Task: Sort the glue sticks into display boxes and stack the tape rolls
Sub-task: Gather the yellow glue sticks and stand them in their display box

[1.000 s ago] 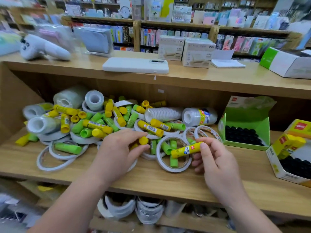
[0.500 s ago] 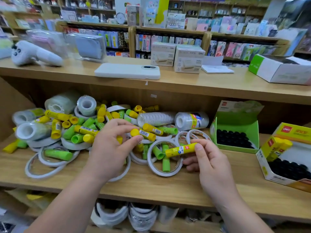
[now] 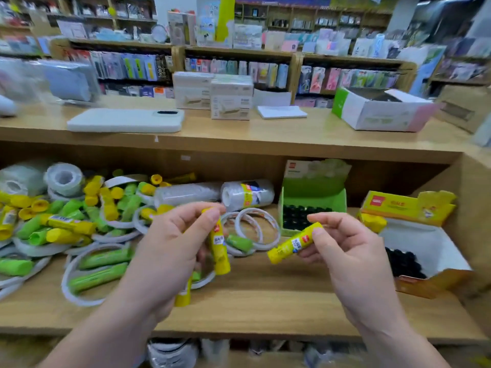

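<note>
My left hand (image 3: 170, 243) grips a yellow glue stick (image 3: 219, 248) held nearly upright above the shelf; a second yellow stick (image 3: 183, 294) pokes out below its palm. My right hand (image 3: 345, 248) pinches another yellow glue stick (image 3: 292, 244), tilted, its cap end at my fingertips. A heap of yellow and green glue sticks (image 3: 79, 224) and flat tape rolls (image 3: 255, 229) covers the left of the shelf. The green display box (image 3: 312, 192) stands at the back, with dark stick ends inside. The yellow display box (image 3: 425, 251) lies at the right, partly filled.
The wooden shelf board (image 3: 265, 301) has an upper shelf (image 3: 239, 139) close overhead, bearing a white phone (image 3: 125, 120), small white boxes (image 3: 231, 99) and an open carton (image 3: 382, 110). Wrapped tape packs (image 3: 247, 193) lie behind the heap. The shelf's side wall (image 3: 473, 208) stands right of the yellow box.
My left hand has lifted a yellow glue stick out of the heap. Both hands have shifted right, toward the display boxes, and the view has swung right with them.
</note>
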Demonstrator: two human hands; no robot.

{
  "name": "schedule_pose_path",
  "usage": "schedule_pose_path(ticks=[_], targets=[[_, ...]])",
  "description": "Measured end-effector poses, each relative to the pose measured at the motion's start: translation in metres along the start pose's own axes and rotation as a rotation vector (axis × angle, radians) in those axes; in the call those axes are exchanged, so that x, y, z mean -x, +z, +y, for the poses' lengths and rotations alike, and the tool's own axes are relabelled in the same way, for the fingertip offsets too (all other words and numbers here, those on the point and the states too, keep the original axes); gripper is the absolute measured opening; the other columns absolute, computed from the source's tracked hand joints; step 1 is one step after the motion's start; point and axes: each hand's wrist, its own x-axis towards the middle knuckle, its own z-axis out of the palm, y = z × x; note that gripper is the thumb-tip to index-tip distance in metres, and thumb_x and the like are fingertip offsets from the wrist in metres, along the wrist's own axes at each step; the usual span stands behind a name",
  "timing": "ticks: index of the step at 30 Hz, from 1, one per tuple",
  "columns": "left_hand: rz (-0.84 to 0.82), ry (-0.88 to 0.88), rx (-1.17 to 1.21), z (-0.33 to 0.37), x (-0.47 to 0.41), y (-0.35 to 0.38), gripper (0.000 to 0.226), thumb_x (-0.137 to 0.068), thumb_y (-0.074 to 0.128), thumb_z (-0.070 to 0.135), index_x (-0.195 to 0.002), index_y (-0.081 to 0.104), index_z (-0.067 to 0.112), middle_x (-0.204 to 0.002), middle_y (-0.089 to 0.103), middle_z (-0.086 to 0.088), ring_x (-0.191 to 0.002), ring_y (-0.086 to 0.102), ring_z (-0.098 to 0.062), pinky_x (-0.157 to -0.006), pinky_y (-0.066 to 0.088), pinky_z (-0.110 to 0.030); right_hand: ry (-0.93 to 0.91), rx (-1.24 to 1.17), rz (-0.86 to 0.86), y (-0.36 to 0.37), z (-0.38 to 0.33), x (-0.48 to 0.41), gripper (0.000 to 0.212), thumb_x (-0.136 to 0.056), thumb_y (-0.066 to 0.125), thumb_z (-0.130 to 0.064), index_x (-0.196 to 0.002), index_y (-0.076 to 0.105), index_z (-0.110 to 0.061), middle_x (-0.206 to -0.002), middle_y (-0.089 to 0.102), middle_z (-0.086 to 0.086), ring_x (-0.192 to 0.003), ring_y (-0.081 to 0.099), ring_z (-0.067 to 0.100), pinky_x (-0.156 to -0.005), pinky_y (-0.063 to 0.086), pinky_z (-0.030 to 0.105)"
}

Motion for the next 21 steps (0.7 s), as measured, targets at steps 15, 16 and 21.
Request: schedule_pose_path(ticks=[15,16,21], targets=[[-0.493,0.265,-0.706,-0.044,-0.008,0.169,0.032,-0.086,0.048,0.053,-0.111,0.068,0.053,-0.095,0.075,0.017,-0.084,0.068,-0.006,-0.081,0.055,-0.031,-0.247,0.798,0.095,-0.167,-0.026,-0.041,0.015,-0.085,0.077,-0.020,-0.096,0.071,-0.028,-0.080,0.069,-0.017,-0.076,0.066,-0.002,-0.066,0.051,0.008],[-0.488,0.270,-0.730,-0.047,-0.009,0.173,0.031,-0.087,0.049,0.049,-0.109,0.071,0.049,-0.100,0.075,0.019,-0.089,0.067,-0.001,-0.084,0.054,-0.030,-0.255,0.857,0.075,-0.165,-0.025,-0.044,0.012,-0.086,0.077,-0.021,-0.096,0.073,-0.025,-0.080,0.069,-0.015,-0.075,0.065,-0.002,-0.066,0.051,0.009],[-0.515,0.214,-0.817,-0.052,-0.014,0.177,0.017,-0.095,0.058,0.033,-0.096,0.072,0.044,-0.093,0.071,0.022,-0.079,0.063,-0.001,-0.074,0.052,-0.028,-0.275,0.982,0.012,-0.148,-0.014,-0.062,0.013,-0.087,0.075,-0.024,-0.099,0.078,-0.020,-0.087,0.073,-0.007,-0.081,0.066,0.007,-0.078,0.058,0.030]])
